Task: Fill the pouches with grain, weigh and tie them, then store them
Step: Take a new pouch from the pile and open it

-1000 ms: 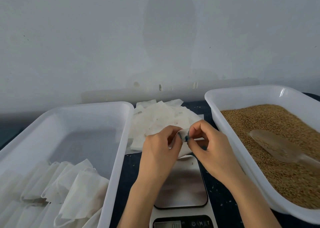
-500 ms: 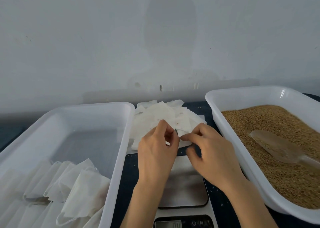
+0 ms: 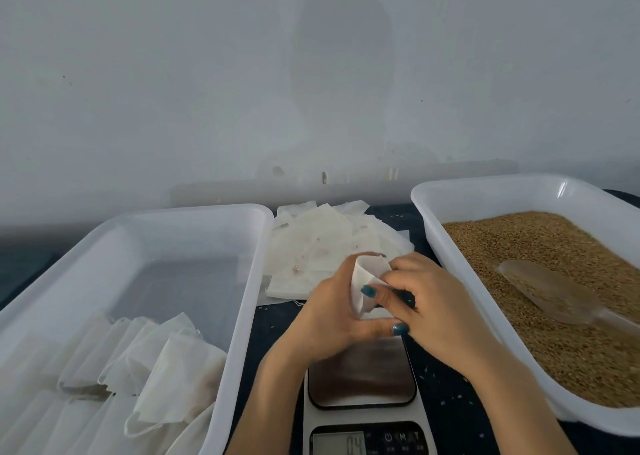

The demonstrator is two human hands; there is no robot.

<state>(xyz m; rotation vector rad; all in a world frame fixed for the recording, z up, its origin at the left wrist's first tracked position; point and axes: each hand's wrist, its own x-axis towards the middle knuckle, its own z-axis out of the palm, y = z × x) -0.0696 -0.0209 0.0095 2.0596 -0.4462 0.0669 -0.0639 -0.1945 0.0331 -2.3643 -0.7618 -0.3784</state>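
Both hands hold one empty white pouch [image 3: 367,278] above the far end of the kitchen scale [image 3: 362,375]. My left hand [image 3: 332,316] wraps around it from the left, thumb beneath. My right hand [image 3: 433,302] pinches its right edge, and the pouch mouth is spread open toward me. Behind the hands lies a pile of flat empty pouches [image 3: 322,246]. The white tray on the right [image 3: 429,219] is filled with brown grain [image 3: 554,281], and a clear plastic scoop [image 3: 550,290] rests on the grain. Filled pouches [image 3: 166,371] lie in the near part of the left tray [image 3: 249,281].
The scale's display [image 3: 341,443] is lit at the bottom edge. Loose grains dot the dark tabletop [image 3: 446,385] between the scale and the right tray. A pale wall [image 3: 311,73] rises directly behind the trays.
The hands lifted one pouch off the pile, drew it toward me over the scale and spread its mouth open. The trays and scoop have not moved.
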